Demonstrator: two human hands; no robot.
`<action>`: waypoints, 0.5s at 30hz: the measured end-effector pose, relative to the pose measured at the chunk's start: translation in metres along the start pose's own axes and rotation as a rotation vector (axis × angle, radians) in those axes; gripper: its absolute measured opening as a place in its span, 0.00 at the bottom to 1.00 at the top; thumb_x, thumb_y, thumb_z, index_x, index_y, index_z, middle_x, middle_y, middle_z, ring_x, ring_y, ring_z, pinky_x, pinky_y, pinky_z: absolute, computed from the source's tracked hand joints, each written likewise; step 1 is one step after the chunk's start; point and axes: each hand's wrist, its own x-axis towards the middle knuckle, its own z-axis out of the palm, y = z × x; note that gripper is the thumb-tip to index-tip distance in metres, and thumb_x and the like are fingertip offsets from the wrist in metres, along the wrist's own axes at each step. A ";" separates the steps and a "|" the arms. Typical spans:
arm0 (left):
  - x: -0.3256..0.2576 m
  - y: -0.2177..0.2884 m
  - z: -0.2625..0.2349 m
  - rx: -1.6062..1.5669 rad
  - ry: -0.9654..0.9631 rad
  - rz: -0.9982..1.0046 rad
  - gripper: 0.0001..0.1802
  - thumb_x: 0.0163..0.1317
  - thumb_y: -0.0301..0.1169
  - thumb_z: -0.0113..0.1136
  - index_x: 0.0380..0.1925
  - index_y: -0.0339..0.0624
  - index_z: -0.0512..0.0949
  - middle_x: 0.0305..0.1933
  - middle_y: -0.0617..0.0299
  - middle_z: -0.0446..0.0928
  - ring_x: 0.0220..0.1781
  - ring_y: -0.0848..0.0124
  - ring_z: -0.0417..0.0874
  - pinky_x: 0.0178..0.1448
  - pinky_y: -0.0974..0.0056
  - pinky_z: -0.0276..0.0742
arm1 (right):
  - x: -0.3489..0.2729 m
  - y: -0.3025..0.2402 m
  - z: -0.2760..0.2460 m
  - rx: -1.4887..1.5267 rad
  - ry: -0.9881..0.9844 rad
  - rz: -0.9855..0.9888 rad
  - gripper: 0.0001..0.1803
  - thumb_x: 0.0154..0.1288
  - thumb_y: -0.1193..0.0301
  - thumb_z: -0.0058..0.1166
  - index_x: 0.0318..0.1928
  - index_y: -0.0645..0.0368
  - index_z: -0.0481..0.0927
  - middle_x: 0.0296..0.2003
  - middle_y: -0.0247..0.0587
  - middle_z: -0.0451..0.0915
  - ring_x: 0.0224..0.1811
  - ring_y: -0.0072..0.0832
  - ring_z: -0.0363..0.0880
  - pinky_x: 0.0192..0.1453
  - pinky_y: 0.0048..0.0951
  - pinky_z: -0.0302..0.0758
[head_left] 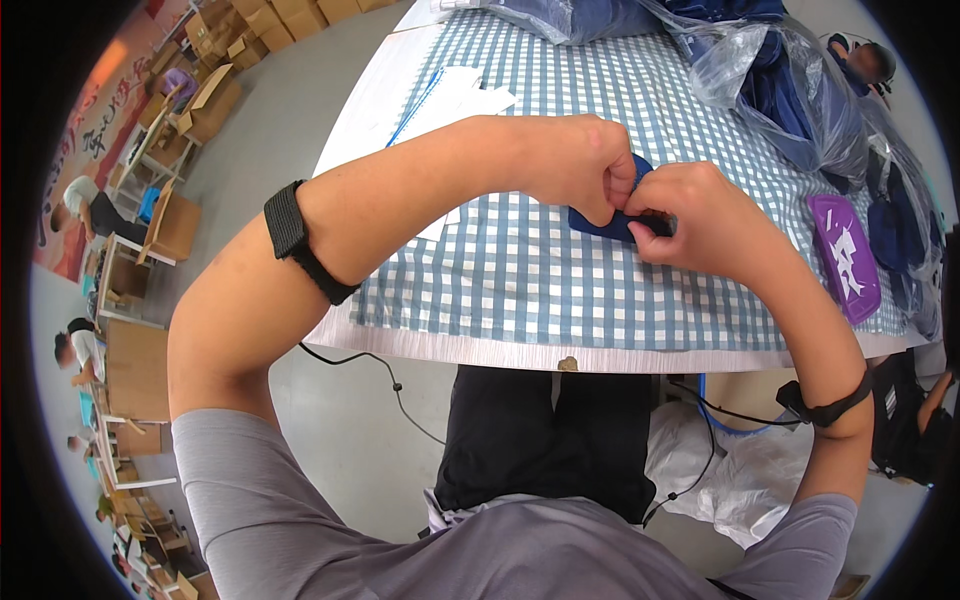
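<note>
A small dark blue piece (598, 224), seemingly cloth, is held low over the checked tablecloth. My left hand (585, 160) pinches its upper left part with curled fingers. Close beside it, my right hand (695, 215) grips the same piece between thumb and bent fingers. The fingertips of both hands nearly meet over it, so much of the piece is hidden and I cannot make out its exact kind.
A blue-and-white checked cloth (520, 290) covers the table. White paper pieces (460, 95) lie at the left. Clear plastic bags of dark blue goods (765, 85) fill the far right. A purple case (843, 255) sits at the right edge. Cables (398, 387) hang below.
</note>
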 end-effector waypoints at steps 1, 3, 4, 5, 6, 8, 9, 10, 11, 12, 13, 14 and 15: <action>0.000 0.000 -0.002 0.014 -0.005 0.032 0.07 0.57 0.23 0.75 0.36 0.38 0.91 0.32 0.59 0.89 0.34 0.69 0.88 0.42 0.63 0.85 | 0.001 0.002 0.000 -0.003 0.004 0.001 0.05 0.57 0.75 0.71 0.33 0.63 0.89 0.29 0.45 0.88 0.29 0.43 0.87 0.39 0.40 0.85; -0.004 -0.002 0.000 0.060 0.071 0.088 0.07 0.57 0.22 0.74 0.37 0.38 0.91 0.33 0.58 0.89 0.35 0.67 0.89 0.42 0.62 0.86 | 0.002 0.006 0.002 0.048 0.009 0.021 0.05 0.57 0.75 0.71 0.33 0.63 0.89 0.29 0.45 0.88 0.28 0.42 0.86 0.38 0.39 0.85; -0.006 -0.001 0.002 0.103 0.144 0.144 0.07 0.57 0.22 0.74 0.37 0.38 0.91 0.34 0.57 0.90 0.36 0.65 0.90 0.43 0.60 0.86 | 0.001 0.007 0.001 0.046 0.014 0.024 0.05 0.57 0.75 0.71 0.33 0.63 0.89 0.29 0.45 0.88 0.28 0.42 0.86 0.38 0.39 0.85; -0.009 0.001 0.006 0.106 0.140 0.146 0.07 0.57 0.22 0.74 0.37 0.38 0.91 0.34 0.57 0.90 0.36 0.65 0.90 0.43 0.60 0.86 | 0.000 0.007 0.000 0.068 0.015 0.041 0.05 0.57 0.75 0.71 0.33 0.63 0.89 0.28 0.45 0.88 0.28 0.42 0.86 0.38 0.39 0.84; -0.012 0.002 0.012 0.119 0.175 0.213 0.07 0.57 0.22 0.74 0.37 0.38 0.90 0.35 0.55 0.89 0.37 0.62 0.90 0.43 0.59 0.87 | 0.000 0.008 0.000 0.091 0.016 0.058 0.05 0.57 0.75 0.71 0.33 0.63 0.90 0.28 0.46 0.88 0.29 0.42 0.86 0.37 0.39 0.84; -0.018 -0.001 0.022 0.168 0.199 0.319 0.09 0.56 0.20 0.74 0.37 0.37 0.88 0.39 0.53 0.88 0.40 0.54 0.90 0.45 0.55 0.88 | -0.001 0.007 -0.001 0.107 0.019 0.069 0.05 0.57 0.75 0.70 0.34 0.63 0.90 0.28 0.45 0.88 0.29 0.42 0.86 0.37 0.39 0.84; -0.017 -0.002 0.026 0.164 0.195 0.320 0.09 0.56 0.20 0.74 0.37 0.37 0.88 0.39 0.53 0.88 0.40 0.54 0.90 0.45 0.55 0.88 | -0.001 0.006 -0.002 0.120 0.022 0.076 0.05 0.57 0.75 0.70 0.34 0.63 0.90 0.28 0.45 0.88 0.29 0.42 0.86 0.37 0.39 0.83; -0.018 -0.002 0.029 0.195 0.241 0.335 0.10 0.55 0.20 0.74 0.38 0.37 0.88 0.39 0.53 0.87 0.40 0.53 0.90 0.46 0.55 0.88 | -0.001 0.006 -0.002 0.124 0.021 0.075 0.05 0.57 0.75 0.70 0.34 0.63 0.90 0.28 0.45 0.88 0.29 0.42 0.86 0.37 0.39 0.83; -0.018 -0.002 0.031 0.226 0.288 0.350 0.11 0.54 0.19 0.73 0.39 0.36 0.87 0.39 0.52 0.87 0.40 0.53 0.90 0.46 0.54 0.88 | -0.001 0.006 -0.002 0.119 0.023 0.082 0.05 0.58 0.75 0.70 0.34 0.63 0.90 0.28 0.45 0.88 0.29 0.42 0.86 0.37 0.39 0.83; -0.017 -0.003 0.032 0.224 0.287 0.348 0.11 0.54 0.19 0.73 0.39 0.36 0.87 0.39 0.52 0.87 0.40 0.53 0.90 0.46 0.54 0.88 | -0.002 0.007 -0.002 0.114 0.026 0.089 0.05 0.58 0.75 0.71 0.34 0.63 0.90 0.28 0.45 0.88 0.29 0.42 0.86 0.36 0.38 0.83; -0.016 -0.004 0.033 0.223 0.293 0.355 0.12 0.53 0.18 0.72 0.39 0.36 0.87 0.39 0.52 0.87 0.40 0.53 0.90 0.46 0.54 0.88 | -0.002 0.007 -0.001 0.116 0.024 0.087 0.05 0.58 0.75 0.71 0.34 0.63 0.90 0.28 0.45 0.88 0.29 0.42 0.86 0.36 0.38 0.83; -0.015 -0.005 0.033 0.222 0.298 0.364 0.13 0.53 0.18 0.71 0.40 0.35 0.87 0.39 0.52 0.87 0.40 0.53 0.90 0.46 0.53 0.88 | -0.003 0.007 -0.001 0.126 0.033 0.104 0.05 0.58 0.74 0.71 0.34 0.63 0.90 0.28 0.45 0.87 0.28 0.42 0.86 0.36 0.38 0.83; -0.014 -0.006 0.033 0.221 0.299 0.363 0.13 0.53 0.18 0.71 0.40 0.35 0.87 0.39 0.52 0.87 0.40 0.53 0.90 0.46 0.53 0.88 | -0.004 0.007 -0.001 0.134 0.042 0.122 0.06 0.58 0.74 0.71 0.34 0.63 0.89 0.28 0.45 0.87 0.28 0.42 0.85 0.36 0.38 0.82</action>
